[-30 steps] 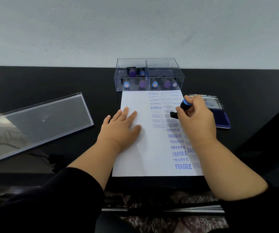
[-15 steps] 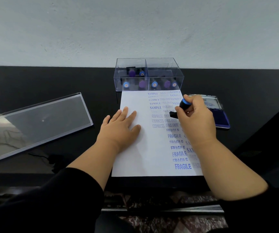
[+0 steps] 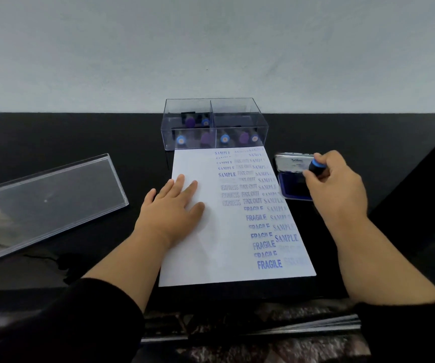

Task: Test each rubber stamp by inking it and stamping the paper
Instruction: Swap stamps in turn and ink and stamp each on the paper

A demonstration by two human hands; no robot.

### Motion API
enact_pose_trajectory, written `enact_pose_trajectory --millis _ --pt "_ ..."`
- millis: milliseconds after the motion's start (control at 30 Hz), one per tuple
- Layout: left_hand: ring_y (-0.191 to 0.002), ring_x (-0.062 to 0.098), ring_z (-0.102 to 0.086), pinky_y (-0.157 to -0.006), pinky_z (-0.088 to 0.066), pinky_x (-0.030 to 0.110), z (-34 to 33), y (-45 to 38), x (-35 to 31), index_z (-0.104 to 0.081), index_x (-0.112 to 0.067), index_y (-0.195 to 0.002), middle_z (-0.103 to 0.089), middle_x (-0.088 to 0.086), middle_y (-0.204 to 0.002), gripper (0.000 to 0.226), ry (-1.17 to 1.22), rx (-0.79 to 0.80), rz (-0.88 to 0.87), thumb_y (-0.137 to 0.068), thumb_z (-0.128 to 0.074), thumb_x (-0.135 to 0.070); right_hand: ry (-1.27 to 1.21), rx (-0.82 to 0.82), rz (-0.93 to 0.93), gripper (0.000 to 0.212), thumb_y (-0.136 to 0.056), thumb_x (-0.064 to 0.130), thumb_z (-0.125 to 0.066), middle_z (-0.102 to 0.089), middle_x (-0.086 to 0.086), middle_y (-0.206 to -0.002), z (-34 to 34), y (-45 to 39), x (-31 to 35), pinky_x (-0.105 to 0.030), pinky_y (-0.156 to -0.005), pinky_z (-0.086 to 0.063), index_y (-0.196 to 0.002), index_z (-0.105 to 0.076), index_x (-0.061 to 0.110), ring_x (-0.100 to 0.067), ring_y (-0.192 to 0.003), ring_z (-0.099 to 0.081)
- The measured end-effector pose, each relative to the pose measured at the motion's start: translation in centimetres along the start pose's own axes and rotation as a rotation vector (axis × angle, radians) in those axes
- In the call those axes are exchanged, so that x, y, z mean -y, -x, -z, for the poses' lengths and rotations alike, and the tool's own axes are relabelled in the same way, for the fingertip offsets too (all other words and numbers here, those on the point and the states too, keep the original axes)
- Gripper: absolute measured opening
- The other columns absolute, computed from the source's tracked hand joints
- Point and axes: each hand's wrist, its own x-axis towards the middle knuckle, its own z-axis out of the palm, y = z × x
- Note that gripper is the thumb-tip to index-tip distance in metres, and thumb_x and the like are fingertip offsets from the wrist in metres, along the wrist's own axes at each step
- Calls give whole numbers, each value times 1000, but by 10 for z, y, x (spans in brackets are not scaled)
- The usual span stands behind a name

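Right hand [image 3: 334,184] curled round a black stamp [image 3: 316,167], blue-capped, over the open ink pad [image 3: 293,184] just off the paper's [image 3: 198,252] 3 o'clock edge. Left hand [image 3: 170,208] flat, fingers straight, on the blank left half; clear stamp box [image 3: 213,124] touching at 12 o'clock, lid [image 3: 46,205] well apart at 9 o'clock

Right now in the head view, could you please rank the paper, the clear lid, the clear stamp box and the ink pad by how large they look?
1. paper and clear lid: look alike, and the lid is cut off at the left edge, so unranked
2. clear stamp box
3. ink pad, partly hidden by the right hand
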Motion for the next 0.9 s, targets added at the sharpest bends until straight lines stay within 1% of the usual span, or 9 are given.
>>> enact_pose_trajectory --millis 133,300,400,600,700,900 --pt "-145 6 8 -117 8 34 -1 1 0 -5 -38 -150 9 -11 -159 55 13 -10 -1 -99 -22 -49 27 24 2 19 -90 23 -57 -64 -4 -95 -2 1 0 -29 -64 -38 -109 -54 24 -24 -81 -54" --pt "-146 6 8 -118 7 35 -2 0 0 -5 -38 -151 9 -10 -159 55 6 -6 1 -100 -21 -49 60 56 -6 20 -92 21 -53 -65 -6 -101 0 2 4 -31 -62 -42 -112 -49 21 -23 -75 -51" --pt "-146 7 8 -118 7 35 -1 2 -1 -4 -36 -151 9 -9 -159 55 -5 -1 -3 -100 -21 -49 101 89 -11 20 -93 20 -51 -63 -8 -97 4 3 8 -32 -60 -43 -112 -47 21 -25 -73 -51" --pt "-146 8 8 -118 7 34 0 9 -4 -5 -33 -152 8 -9 -159 56 -16 -4 -3 -101 -20 -47 144 124 -23 20 -93 18 -51 -59 -6 -84 14 15 8 -32 -56 -42 -112 -46 21 -27 -71 -53" --pt "-146 9 7 -118 7 33 0 15 -6 -6 -32 -152 8 -8 -159 55 -15 1 2 -101 -20 -47 170 136 -9 18 -92 18 -51 -58 -7 -82 20 19 7 -31 -54 -42 -110 -45 19 -27 -70 -53" --pt "-146 11 9 -117 7 33 -4 33 -7 -1 -32 -152 12 -6 -159 56 -57 23 -14 -101 -18 -47 186 154 -2 19 -92 17 -51 -56 -7 -82 28 27 6 -34 -56 -44 -110 -45 18 -29 -72 -55"
